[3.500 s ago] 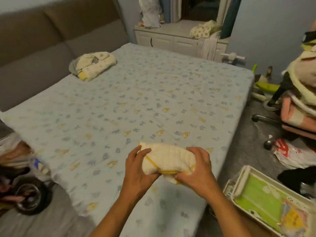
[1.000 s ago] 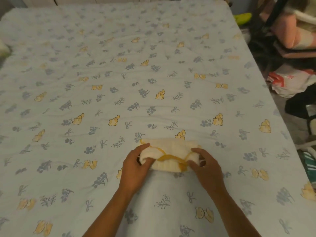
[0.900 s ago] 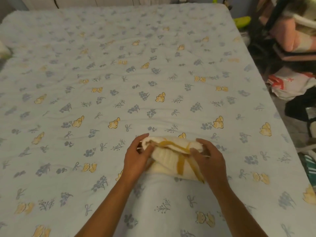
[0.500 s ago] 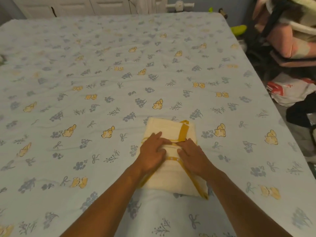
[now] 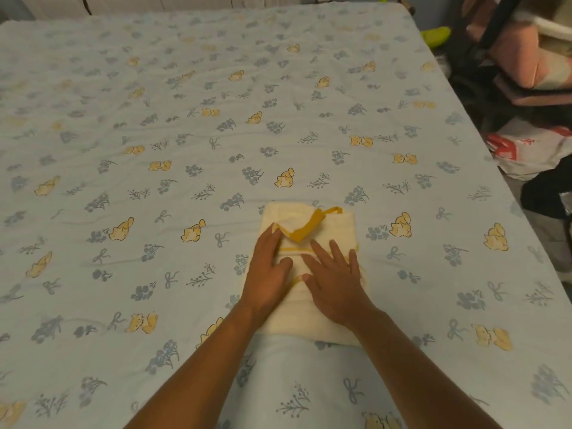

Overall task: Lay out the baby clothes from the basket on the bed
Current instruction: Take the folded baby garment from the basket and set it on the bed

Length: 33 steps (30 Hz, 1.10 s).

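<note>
A cream baby garment with mustard-yellow trim (image 5: 334, 227) lies flat on the bed (image 5: 185, 134), near its front middle. My left hand (image 5: 270, 274) rests palm down on the garment's left half, fingers together. Beside it, my right hand (image 5: 335, 281) presses flat on the right half with fingers spread. Neither hand grips the cloth. A yellow strap loop sticks up at the garment's far edge. The basket is out of view.
The bed's light blue sheet has a print of small yellow animals and blue flowers. Off the right edge stand a pink seat or stroller (image 5: 526, 57), a white bag with red print (image 5: 535, 150) and something dark on the floor (image 5: 544, 193).
The garment went from being held bunched in both hands to lying unrolled and flat on the sheet. Both hands have slid apart over it, fingers spreading. The camera has tilted down and closer.
</note>
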Each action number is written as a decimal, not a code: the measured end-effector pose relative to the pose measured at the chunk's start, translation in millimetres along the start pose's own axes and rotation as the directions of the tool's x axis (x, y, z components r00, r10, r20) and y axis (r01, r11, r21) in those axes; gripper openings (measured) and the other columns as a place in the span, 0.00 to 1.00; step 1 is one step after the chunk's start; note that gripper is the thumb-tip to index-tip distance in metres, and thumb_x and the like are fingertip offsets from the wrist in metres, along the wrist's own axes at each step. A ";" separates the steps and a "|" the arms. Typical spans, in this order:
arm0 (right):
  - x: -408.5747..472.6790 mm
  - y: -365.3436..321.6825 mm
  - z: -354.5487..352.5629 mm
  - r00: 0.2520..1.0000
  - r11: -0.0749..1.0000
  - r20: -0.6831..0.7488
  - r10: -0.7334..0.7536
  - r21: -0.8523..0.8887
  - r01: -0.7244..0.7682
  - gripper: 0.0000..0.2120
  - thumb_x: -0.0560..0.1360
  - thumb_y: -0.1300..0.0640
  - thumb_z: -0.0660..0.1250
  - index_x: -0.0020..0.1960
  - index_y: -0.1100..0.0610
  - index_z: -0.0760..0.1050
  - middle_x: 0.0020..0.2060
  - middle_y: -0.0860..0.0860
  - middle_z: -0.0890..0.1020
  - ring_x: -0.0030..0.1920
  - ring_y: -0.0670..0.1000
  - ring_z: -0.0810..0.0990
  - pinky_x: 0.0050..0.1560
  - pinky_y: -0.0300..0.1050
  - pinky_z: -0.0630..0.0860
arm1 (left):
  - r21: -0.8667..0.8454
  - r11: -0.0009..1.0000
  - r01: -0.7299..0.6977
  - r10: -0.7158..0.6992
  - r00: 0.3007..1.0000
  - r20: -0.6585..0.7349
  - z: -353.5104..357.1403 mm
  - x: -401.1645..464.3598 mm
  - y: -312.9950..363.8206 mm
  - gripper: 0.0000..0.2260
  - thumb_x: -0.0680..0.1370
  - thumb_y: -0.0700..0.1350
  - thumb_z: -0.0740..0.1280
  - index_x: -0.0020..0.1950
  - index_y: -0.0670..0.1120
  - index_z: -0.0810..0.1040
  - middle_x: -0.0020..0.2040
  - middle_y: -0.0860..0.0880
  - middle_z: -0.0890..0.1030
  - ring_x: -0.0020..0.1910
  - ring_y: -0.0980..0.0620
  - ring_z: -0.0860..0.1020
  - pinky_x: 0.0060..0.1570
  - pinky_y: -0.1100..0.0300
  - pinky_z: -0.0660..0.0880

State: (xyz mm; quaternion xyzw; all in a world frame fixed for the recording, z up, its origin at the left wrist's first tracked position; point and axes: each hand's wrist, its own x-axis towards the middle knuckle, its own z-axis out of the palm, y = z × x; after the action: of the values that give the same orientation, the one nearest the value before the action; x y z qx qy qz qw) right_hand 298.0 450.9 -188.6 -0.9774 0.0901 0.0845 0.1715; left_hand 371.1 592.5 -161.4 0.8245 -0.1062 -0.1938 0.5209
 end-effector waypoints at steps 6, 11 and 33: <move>-8.1 -0.8 -36.0 0.979 0.989 -0.174 0.109 0.119 -0.089 0.28 0.81 0.45 0.53 0.78 0.54 0.55 0.80 0.50 0.50 0.78 0.55 0.50 0.76 0.60 0.48 | -0.035 0.986 0.166 -0.169 0.977 -0.127 -44.8 1.8 6.4 0.35 0.71 0.52 0.60 0.79 0.56 0.58 0.79 0.56 0.56 0.78 0.49 0.55 0.75 0.42 0.57; -23.6 26.1 -64.3 0.906 0.931 -0.261 0.334 0.244 -0.273 0.32 0.81 0.48 0.57 0.79 0.60 0.53 0.79 0.58 0.53 0.77 0.58 0.54 0.75 0.58 0.58 | 0.072 0.962 0.264 -0.250 0.954 -0.166 -72.1 15.6 -7.8 0.31 0.76 0.52 0.63 0.79 0.49 0.61 0.76 0.44 0.65 0.74 0.42 0.63 0.74 0.43 0.59; -80.6 -3.9 -22.4 0.901 0.798 0.293 0.321 0.428 -0.424 0.35 0.75 0.46 0.68 0.77 0.54 0.60 0.73 0.54 0.68 0.72 0.56 0.65 0.71 0.53 0.64 | 0.297 0.937 0.182 -0.235 0.960 0.155 -18.2 -70.0 -26.3 0.33 0.68 0.50 0.78 0.71 0.50 0.72 0.59 0.51 0.77 0.56 0.53 0.76 0.50 0.66 0.71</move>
State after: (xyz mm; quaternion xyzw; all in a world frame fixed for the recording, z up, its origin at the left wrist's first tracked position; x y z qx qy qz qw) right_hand 223.8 458.5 -150.8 -0.8521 0.2811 0.1923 0.3974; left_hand 315.0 645.2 -163.5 0.8744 -0.0929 -0.3081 0.3631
